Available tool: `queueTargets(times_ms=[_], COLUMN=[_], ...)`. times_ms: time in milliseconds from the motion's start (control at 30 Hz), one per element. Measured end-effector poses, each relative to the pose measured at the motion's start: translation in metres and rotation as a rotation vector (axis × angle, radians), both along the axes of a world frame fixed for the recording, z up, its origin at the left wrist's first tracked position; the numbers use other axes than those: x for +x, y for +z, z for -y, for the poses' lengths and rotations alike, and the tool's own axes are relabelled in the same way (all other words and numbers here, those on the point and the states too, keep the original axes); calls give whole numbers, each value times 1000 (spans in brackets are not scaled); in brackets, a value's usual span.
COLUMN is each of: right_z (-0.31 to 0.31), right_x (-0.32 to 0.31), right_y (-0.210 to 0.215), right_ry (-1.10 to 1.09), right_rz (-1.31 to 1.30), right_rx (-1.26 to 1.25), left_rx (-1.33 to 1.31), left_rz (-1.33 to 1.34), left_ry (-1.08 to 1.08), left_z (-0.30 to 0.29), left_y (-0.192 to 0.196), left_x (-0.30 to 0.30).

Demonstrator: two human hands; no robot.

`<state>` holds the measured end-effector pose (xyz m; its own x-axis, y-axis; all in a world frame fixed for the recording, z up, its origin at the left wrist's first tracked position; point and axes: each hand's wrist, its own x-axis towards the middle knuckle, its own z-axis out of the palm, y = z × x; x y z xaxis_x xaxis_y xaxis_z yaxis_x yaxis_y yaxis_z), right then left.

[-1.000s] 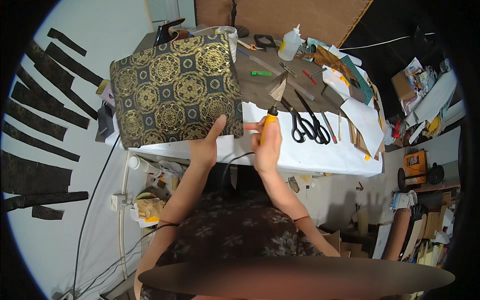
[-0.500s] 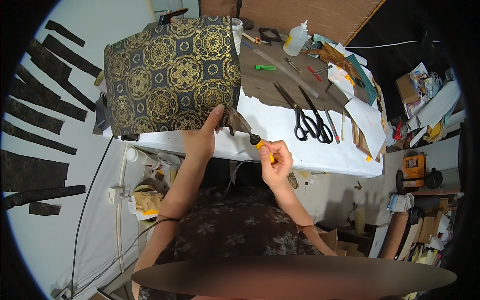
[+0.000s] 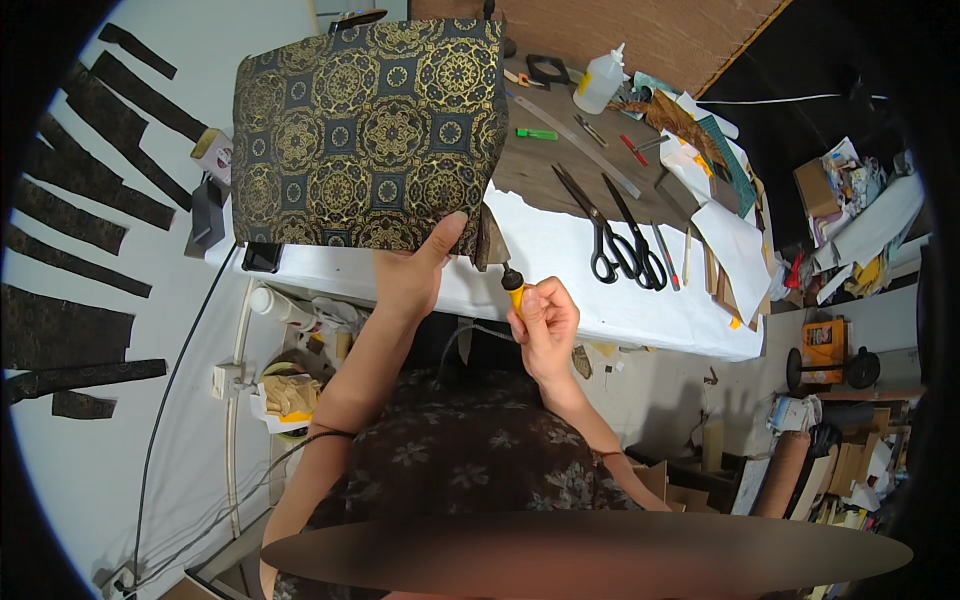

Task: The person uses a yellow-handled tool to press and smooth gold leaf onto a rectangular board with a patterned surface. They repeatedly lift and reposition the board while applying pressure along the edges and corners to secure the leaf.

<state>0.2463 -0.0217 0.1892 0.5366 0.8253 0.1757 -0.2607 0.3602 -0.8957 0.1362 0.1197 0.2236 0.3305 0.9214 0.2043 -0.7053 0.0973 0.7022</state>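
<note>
My left hand (image 3: 412,275) is closed on the lower right corner of a stiff-looking piece covered in black-and-gold brocade fabric (image 3: 370,130), thumb on its front and the other fingers hidden behind. The piece is held up over the front of the table. My right hand (image 3: 549,325) pinches the yellow handle of a soldering-iron-like tool (image 3: 516,291). Its metal end points up beside the fabric piece's right edge, by a brown strip or flap (image 3: 489,240); I cannot tell whether they touch.
White paper (image 3: 560,250) covers the table front. Two pairs of black scissors (image 3: 606,250), a green marker-like item (image 3: 537,134), a steel ruler (image 3: 590,150) and a squeeze bottle (image 3: 599,80) lie or stand to the right. A black phone-like object (image 3: 262,257) lies at left. Dark fabric strips (image 3: 95,185) hang on the wall.
The brocade piece has shifted right and slightly up, uncovering the black phone-like object and a small box at left. The tool's handle has turned more upright in my right hand.
</note>
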Motion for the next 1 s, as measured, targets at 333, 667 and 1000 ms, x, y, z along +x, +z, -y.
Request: queueTargets(times_ms=[333,667,1000], right_z=[1,-10,-11], right_x=[20,19,7], right_y=[-12,-7,-4], right_ry=[-352,-348,-375], right_rz=[525,607,463], right_rx=[154,136,105], left_rx=[13,-175,-73], left_rz=[-3,92,35], left_ry=[8,-79,-86], left_z=[-10,-8,2], left_y=[3,6,11], left_x=[-9,-4,5])
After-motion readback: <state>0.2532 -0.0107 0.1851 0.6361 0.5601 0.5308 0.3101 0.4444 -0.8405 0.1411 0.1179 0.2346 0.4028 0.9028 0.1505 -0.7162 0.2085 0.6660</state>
